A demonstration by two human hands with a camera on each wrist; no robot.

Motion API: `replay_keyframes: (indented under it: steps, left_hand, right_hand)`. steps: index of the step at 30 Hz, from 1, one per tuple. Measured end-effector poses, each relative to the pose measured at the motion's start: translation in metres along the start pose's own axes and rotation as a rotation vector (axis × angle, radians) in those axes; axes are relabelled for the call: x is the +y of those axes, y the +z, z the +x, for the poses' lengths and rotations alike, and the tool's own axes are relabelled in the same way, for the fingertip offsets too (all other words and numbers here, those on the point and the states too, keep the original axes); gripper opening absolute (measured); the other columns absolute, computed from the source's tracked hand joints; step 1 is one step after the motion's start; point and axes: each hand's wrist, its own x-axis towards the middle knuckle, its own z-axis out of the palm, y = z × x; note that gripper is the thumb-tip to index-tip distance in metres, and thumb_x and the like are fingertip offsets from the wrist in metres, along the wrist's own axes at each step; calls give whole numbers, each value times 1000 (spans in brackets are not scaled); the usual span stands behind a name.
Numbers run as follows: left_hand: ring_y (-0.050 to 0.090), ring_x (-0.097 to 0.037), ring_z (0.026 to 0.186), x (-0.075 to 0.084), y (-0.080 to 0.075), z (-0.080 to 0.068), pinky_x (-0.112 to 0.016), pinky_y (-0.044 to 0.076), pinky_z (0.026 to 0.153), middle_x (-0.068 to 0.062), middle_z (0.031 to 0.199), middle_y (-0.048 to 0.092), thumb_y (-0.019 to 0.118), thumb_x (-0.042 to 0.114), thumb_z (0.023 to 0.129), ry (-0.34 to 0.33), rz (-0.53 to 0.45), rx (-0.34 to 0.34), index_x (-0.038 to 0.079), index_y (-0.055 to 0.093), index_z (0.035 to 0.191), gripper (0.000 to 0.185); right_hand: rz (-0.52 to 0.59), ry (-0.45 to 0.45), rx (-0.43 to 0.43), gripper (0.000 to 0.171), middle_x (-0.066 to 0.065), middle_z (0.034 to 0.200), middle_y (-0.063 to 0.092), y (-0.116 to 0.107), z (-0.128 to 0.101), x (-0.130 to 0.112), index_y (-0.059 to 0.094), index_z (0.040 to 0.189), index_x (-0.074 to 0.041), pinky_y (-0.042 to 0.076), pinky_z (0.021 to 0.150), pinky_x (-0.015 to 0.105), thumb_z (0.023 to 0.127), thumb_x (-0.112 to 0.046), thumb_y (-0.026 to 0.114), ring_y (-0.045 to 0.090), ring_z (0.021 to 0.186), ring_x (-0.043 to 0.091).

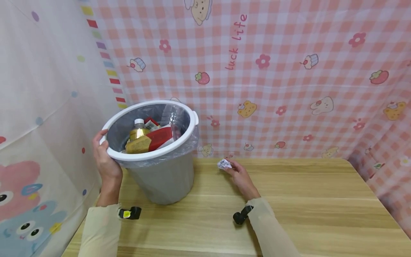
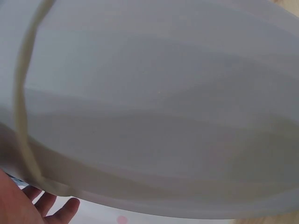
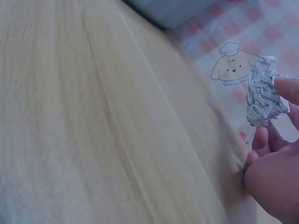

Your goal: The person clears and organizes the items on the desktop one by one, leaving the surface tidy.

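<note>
A grey trash can (image 1: 163, 178) with a white rim and a clear plastic liner stands tilted on the left of the table. My left hand (image 1: 107, 160) grips its rim at the left side, thumb and fingers around the edge. In the left wrist view the can's grey wall (image 2: 149, 116) fills most of the picture. My right hand (image 1: 241, 178) pinches a crumpled piece of printed paper (image 1: 224, 164) above the table, to the right of the can. Printed lines show on the paper (image 3: 266, 93) in the right wrist view.
Inside the can lie a bottle with a white cap (image 1: 139, 130), a red and yellow package (image 1: 154, 139) and a clear plastic container (image 1: 172, 114). The wooden table (image 1: 305, 207) reaches to a pink checked cloth (image 1: 289, 89) behind. A white patterned cloth (image 1: 48, 107) hangs at left.
</note>
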Motion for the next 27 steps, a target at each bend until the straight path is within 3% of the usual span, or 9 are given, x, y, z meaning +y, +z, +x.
replay_keyframes:
  steps: [16, 24, 27]
  left_hand:
    - [44, -21, 124, -1, -1, 0, -32, 36, 102, -3, 140, 49, 29, 25, 100, 4, 30, -14, 16, 49, 137, 43]
    - [45, -21, 122, -1, -2, 0, -32, 37, 101, -4, 141, 49, 28, 26, 100, 10, 58, -15, 16, 48, 138, 44]
    - [45, -20, 122, -1, -2, 0, -31, 36, 101, -4, 141, 49, 28, 26, 100, 10, 61, -14, 16, 48, 138, 44]
  right_hand:
    - [54, -4, 13, 48, 10, 134, 50, 0, 0, -10, 50, 145, -17, 40, 106, 45, 98, -17, 57, 50, 120, 26]
    - [156, -27, -31, 43, 12, 135, 49, -5, 0, -17, 52, 142, -21, 35, 111, 52, 100, -16, 54, 42, 131, 39]
    - [135, -34, -12, 39, 11, 133, 50, -7, 0, -22, 54, 139, -23, 34, 110, 53, 100, -17, 54, 42, 130, 39]
